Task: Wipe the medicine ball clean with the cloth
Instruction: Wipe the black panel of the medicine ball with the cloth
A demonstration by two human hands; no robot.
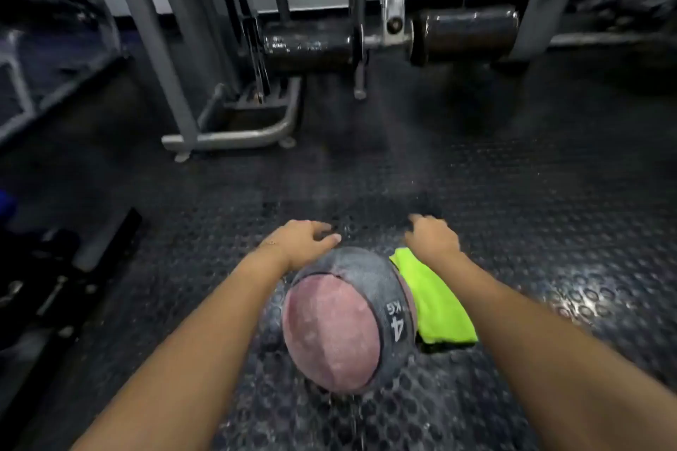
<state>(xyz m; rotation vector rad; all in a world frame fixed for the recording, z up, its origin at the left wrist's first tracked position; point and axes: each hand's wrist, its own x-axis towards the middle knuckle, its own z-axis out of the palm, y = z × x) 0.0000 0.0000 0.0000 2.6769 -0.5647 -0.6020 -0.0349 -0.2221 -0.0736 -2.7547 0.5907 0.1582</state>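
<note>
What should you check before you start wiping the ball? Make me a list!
1. Ball resting on the floor: ok.
2. Left hand steadying ball: ok, it rests on the far side.
3. Cloth close by: ok, right beside the ball.
4. Right hand holding cloth: not ok, cloth lies flat under its wrist.
5. Ball clean: not ok, whitish dust shows.

The medicine ball [340, 326] sits on the floor [513, 194]. The cloth [436, 304] lies just right of it. The left hand [300, 242] rests on the ball's far side. A gym machine [157, 59] stands well behind.
</note>
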